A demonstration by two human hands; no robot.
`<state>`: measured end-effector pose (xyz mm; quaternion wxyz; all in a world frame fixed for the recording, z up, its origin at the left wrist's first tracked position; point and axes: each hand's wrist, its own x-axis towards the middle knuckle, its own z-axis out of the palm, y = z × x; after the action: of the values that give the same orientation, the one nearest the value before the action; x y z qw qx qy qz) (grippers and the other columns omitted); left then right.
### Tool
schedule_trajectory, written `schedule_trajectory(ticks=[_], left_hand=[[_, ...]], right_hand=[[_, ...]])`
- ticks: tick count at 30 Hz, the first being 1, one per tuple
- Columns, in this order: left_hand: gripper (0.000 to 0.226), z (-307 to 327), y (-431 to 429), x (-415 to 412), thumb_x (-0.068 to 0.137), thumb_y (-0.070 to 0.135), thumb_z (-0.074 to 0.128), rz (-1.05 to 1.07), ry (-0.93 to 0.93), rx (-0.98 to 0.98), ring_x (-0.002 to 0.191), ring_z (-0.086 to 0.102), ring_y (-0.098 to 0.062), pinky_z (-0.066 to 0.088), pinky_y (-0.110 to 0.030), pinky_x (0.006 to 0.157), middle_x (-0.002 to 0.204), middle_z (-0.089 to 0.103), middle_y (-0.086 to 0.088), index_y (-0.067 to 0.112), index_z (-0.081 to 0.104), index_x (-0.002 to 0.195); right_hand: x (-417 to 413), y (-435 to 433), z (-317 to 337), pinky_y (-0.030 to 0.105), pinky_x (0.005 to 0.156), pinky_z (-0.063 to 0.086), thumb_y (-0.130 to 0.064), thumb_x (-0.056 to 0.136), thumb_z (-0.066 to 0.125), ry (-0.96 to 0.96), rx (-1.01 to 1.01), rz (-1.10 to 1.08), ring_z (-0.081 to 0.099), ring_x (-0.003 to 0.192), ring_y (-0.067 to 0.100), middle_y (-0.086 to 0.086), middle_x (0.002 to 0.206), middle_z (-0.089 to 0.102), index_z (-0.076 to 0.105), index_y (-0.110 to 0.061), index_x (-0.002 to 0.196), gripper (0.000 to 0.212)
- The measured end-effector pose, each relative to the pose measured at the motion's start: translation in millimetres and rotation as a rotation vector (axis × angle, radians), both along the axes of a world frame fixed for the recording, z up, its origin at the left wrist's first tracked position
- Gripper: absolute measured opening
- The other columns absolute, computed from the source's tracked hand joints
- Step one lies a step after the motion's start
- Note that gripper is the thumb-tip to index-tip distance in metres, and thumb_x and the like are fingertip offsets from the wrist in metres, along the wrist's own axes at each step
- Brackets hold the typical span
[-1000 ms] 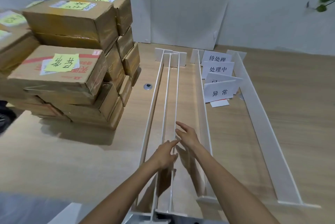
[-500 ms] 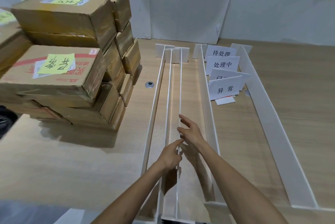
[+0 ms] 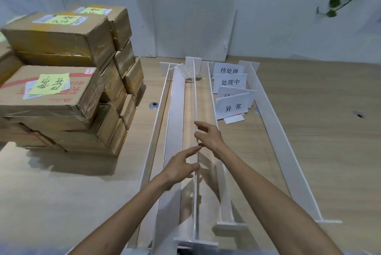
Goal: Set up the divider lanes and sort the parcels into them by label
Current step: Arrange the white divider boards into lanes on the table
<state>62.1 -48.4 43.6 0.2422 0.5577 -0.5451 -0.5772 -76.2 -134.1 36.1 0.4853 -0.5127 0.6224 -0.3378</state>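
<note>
Evidently early: parcels point(image 3: 61, 81) sit stacked, unsorted, at the desk's point(image 3: 61, 192) left; mid-desk, left hand point(image 3: 179, 167) and right hand point(image 3: 208, 137), fingers loosely spread, gripping nothing, flank a bunched divider point(image 3: 194, 100); lane signs point(image 3: 234, 107) cluster rightward.

Both bare forearms reach forward and converge so that the hands nearly meet. The left hand point(image 3: 180, 167) sits just behind and to the left of the right hand point(image 3: 209, 138), with its forefinger stretched ahead and its thumb spread beneath, nothing pinched between them. The right hand faces palm-left, its fingers point(image 3: 201, 125) loosely fanned and slightly bent, gripping nothing.
</note>
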Motion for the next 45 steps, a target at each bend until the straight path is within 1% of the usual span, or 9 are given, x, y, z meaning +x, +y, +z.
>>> schedule_trajectory(ticks=[5,8,13,17,23,31,33,40,45], left_hand=[[0.058,32.2,8.1,-27.1,0.093,0.014,0.061,0.019,0.016,-0.066,0.107,0.062,-0.015,0.058,-0.019,0.068,0.152,0.042,0.006,0.042,0.046,0.142],[0.058,47.6,15.5,-51.2,0.093,0.014,0.062,0.050,-0.003,-0.111,0.107,0.063,-0.016,0.058,-0.021,0.070,0.153,0.041,0.006,0.042,0.046,0.143],[0.058,73.4,36.4,-109.6,0.092,0.014,0.060,0.074,0.010,-0.175,0.106,0.064,-0.015,0.060,-0.025,0.074,0.148,0.046,0.004,0.040,0.048,0.143],[0.058,84.6,51.1,-177.3,0.090,0.011,0.059,0.067,0.022,-0.231,0.118,0.056,-0.013,0.056,-0.021,0.067,0.144,0.047,0.006,0.038,0.051,0.142],[0.059,85.1,46.1,-277.1,0.089,0.010,0.062,0.047,0.062,-0.218,0.123,0.055,-0.011,0.055,-0.018,0.065,0.138,0.049,0.007,0.036,0.053,0.141],[0.058,64.2,0.4,-386.5,0.089,0.010,0.064,-0.034,0.117,-0.184,0.124,0.053,-0.010,0.059,-0.025,0.070,0.139,0.049,0.007,0.036,0.054,0.140],[0.058,58.4,-14.6,-409.7,0.088,0.011,0.064,-0.060,0.132,-0.183,0.127,0.048,-0.005,0.061,-0.031,0.075,0.145,0.048,0.009,0.035,0.053,0.140],[0.061,37.5,-41.8,-485.9,0.090,0.016,0.063,-0.142,0.064,-0.153,0.103,0.065,-0.015,0.056,-0.019,0.068,0.149,0.043,0.001,0.040,0.045,0.144],[0.063,18.6,-48.1,-533.1,0.092,0.017,0.062,-0.151,0.035,-0.110,0.095,0.068,-0.015,0.058,-0.025,0.078,0.153,0.039,0.005,0.038,0.041,0.147]], right_hand=[[-27.1,4.9,39.6,0.029,0.074,0.060,-0.006,0.086,0.059,-0.061,-0.044,0.009,0.057,0.118,0.016,0.001,0.131,0.059,0.060,-0.020,0.134,0.050],[-47.5,9.3,56.1,0.023,0.061,0.056,-0.007,0.085,0.059,-0.079,-0.083,0.023,0.060,0.116,0.021,0.002,0.130,0.060,0.060,-0.022,0.133,0.050],[-105.4,23.1,83.1,0.026,0.064,0.056,-0.007,0.086,0.060,-0.091,-0.147,0.042,0.062,0.107,0.019,-0.002,0.120,0.060,0.060,-0.022,0.133,0.049],[-174.9,35.6,92.9,0.038,0.080,0.060,-0.008,0.085,0.060,-0.102,-0.162,0.051,0.058,0.114,0.016,-0.004,0.121,0.061,0.060,-0.022,0.132,0.049],[-277.8,43.7,103.2,0.021,0.051,0.050,-0.003,0.085,0.057,-0.147,-0.149,-0.010,0.062,0.094,0.016,0.002,0.120,0.063,0.061,-0.020,0.131,0.049],[-393.9,9.6,80.2,0.035,0.086,0.053,-0.007,0.084,0.057,-0.089,-0.142,-0.114,0.060,0.103,0.013,-0.004,0.120,0.062,0.063,-0.022,0.128,0.047],[-418.3,-4.4,73.0,0.032,0.085,0.052,-0.009,0.081,0.058,-0.060,-0.139,-0.145,0.060,0.102,0.012,-0.003,0.123,0.063,0.065,-0.025,0.126,0.048],[-491.6,-21.7,51.7,0.032,0.094,0.053,-0.008,0.083,0.059,-0.029,-0.113,-0.243,0.059,0.111,0.009,-0.005,0.117,0.063,0.065,-0.023,0.126,0.046],[-536.2,-26.6,31.5,0.030,0.100,0.048,-0.005,0.085,0.057,-0.035,-0.074,-0.229,0.053,0.112,0.001,-0.009,0.117,0.059,0.063,-0.021,0.128,0.047]])
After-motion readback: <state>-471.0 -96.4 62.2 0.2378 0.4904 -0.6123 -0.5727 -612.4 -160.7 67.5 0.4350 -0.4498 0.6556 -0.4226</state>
